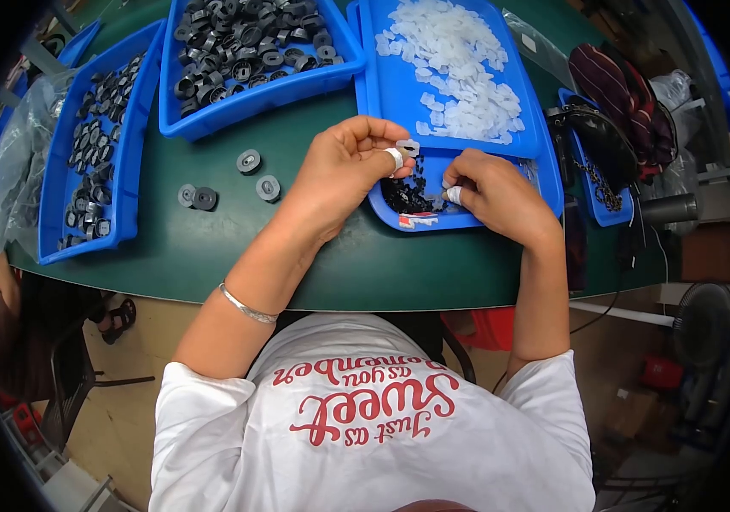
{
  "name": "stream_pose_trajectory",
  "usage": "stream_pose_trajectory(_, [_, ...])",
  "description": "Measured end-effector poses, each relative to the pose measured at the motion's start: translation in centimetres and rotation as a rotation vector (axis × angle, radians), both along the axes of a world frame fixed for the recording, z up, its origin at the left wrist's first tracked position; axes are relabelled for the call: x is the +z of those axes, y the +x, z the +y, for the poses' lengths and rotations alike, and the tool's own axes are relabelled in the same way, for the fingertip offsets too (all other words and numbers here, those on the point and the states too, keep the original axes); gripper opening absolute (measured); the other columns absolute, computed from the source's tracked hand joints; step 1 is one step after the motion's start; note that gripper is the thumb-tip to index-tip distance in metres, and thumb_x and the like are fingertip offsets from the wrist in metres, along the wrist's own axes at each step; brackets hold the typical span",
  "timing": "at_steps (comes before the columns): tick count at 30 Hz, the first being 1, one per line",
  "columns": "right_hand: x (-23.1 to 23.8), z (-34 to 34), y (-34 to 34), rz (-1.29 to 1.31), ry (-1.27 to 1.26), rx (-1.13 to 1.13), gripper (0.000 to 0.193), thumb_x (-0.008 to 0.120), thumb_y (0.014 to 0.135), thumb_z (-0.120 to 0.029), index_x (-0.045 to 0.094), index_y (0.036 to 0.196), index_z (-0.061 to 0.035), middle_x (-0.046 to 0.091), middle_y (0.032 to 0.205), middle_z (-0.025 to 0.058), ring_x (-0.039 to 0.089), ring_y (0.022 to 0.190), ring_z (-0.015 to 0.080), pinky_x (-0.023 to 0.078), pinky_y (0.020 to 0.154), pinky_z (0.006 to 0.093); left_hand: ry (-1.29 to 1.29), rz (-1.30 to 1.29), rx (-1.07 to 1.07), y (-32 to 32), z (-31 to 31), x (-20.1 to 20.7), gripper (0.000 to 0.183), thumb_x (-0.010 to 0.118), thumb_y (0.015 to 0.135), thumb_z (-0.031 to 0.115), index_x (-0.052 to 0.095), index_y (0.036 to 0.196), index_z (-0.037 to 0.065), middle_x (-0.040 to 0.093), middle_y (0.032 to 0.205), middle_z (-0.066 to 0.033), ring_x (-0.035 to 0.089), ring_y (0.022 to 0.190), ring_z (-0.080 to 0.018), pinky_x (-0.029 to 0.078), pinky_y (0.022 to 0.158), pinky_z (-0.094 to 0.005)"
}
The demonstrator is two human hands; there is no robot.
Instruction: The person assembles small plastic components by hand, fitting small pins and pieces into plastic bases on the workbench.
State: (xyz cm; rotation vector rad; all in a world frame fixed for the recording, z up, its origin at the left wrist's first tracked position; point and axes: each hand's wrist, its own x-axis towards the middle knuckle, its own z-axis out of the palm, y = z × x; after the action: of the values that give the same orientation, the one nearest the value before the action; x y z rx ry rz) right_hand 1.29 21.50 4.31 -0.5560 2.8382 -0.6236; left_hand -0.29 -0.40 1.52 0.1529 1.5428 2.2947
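I'm watching from the head view, and the biggest thing here is the green worktop (339,273), spreading out around my landmark, the blue white-piece tray (392,92). Left of that tray, right beside it, I've got the deep blue bin (258,109), heaped with dark cap-like parts (250,38). Farther left of the tray runs the narrow blue bin (129,175), with small round parts (96,136) scattered through it. On the near side, partly beneath the white-piece tray, sits the lower blue tray (467,220).

Now the hands! My left hand (344,171) is up at the white-piece tray's near-left corner, thumb and forefinger pinched on something small. My right hand (503,194) is just nearer than the tray's close edge, dipping over the lower one, fingertips bunched narrow; whether they've got anything, I can't tell.

Smaller yet: four grey discs (248,162) lie loose, well left of the white-piece tray and nearer me. The white pieces (459,64) pile up inside it, and the black bits (408,192) gather just below its near-left corner. And there, at that corner, is the translucent piece (408,148), gripped in my left fingertips.
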Motion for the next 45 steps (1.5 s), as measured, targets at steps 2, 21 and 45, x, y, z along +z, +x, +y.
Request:
stream_pose_trajectory(2, [0.0,-0.1,0.1,-0.063,-0.025,-0.003,0.01,0.06,0.076,-0.002,0.061,0.086,0.0005,0.061,0.088,0.0166,0.059,0.081,0.0338,0.046,0.072,0.0396,-0.024,0.007,0.012,0.0,0.0,0.0,0.02,0.058,0.085,-0.001,0.057,0.105,-0.004,0.064,0.095,-0.0113,0.063,0.086,-0.0152,0.051,0.08,-0.0248])
stream_pose_trajectory(21, [0.6,-1.8,0.7,-0.241,-0.701,-0.164,0.009,0.061,0.084,-0.001,0.062,0.093,0.0006,0.061,0.09,0.0012,0.054,0.077,0.0059,0.045,0.067,0.0215,-0.019,-0.031,-0.01,0.0,0.0,-0.3,0.02,0.059,0.082,-0.004,0.057,0.101,-0.005,0.064,0.088,-0.0109,0.064,0.078,-0.0148,0.053,0.071,-0.0241])
stream_pose_trajectory(45, [0.5,-3.5,-0.3,-0.284,-0.797,-0.242,0.016,0.06,0.087,-0.003,0.059,0.102,0.0037,0.063,0.088,0.0061,0.06,0.071,0.0088,0.051,0.066,0.0217,-0.028,-0.008,0.07,-0.1,0.1,-0.4,0.02,0.056,0.086,-0.002,0.054,0.106,-0.007,0.064,0.094,-0.0141,0.066,0.083,-0.0172,0.055,0.075,-0.0247])
